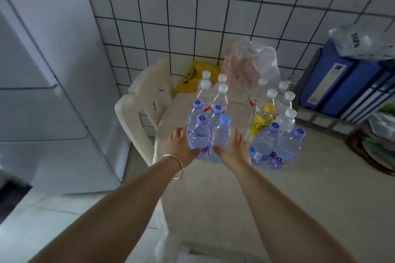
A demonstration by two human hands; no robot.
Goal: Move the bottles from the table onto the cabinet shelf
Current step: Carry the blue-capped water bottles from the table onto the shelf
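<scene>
Both hands, left hand and right hand, press flat fingers against the blue-capped bottles between them, so squeezing unevenly could topple one.

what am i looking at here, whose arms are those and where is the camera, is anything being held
There is no machine here. A person wears one camera on the head, looking forward and down, so the two arms are their own. On the table stand two clusters of plastic water bottles, some with blue caps, some with white, and one yellow bottle. The left hand, with a bracelet on its wrist, and the right hand press with fairly straight fingers on either side of the front blue-capped bottles. The bottles seem to stand on the table, not yet lifted.
</scene>
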